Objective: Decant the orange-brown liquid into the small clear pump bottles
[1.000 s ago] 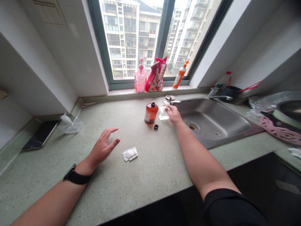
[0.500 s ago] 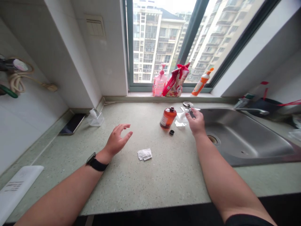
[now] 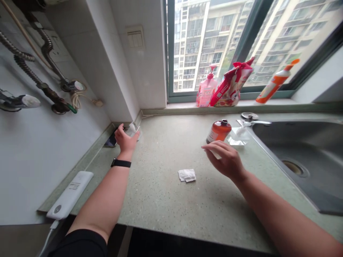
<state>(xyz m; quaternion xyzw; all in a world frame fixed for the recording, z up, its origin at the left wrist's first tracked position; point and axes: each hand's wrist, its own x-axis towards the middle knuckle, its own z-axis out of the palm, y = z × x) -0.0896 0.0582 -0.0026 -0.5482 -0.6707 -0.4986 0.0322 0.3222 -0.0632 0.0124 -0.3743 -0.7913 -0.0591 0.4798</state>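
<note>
My left hand (image 3: 127, 140) is at the clear plastic box (image 3: 137, 135) with white cotton-like stuff in it, by the wall corner. Its fingers are spread, thumb at the box's near right side, fingers over the dark phone (image 3: 110, 140); firm contact cannot be made out. My right hand (image 3: 226, 159) hovers in front of an uncapped amber bottle (image 3: 220, 131), fingers stretched out, thumb apart, nothing seen in it. The bottle's black cap is not visible; the hand covers that area. A folded white tissue (image 3: 187, 175) lies on the counter between my hands.
Right of the bottle are a clear item with a white nozzle (image 3: 238, 135) and a round metal lid (image 3: 249, 116). The sink (image 3: 302, 142) borders the right. A white power bank (image 3: 70, 194) sits front left. Pump bottle (image 3: 206, 89), red bag (image 3: 232, 85) and orange bottle (image 3: 274, 85) line the sill.
My left hand has reached forward and left to the clear box. My right hand has come back from beside the sink to in front of the bottle. The view has turned left.
</note>
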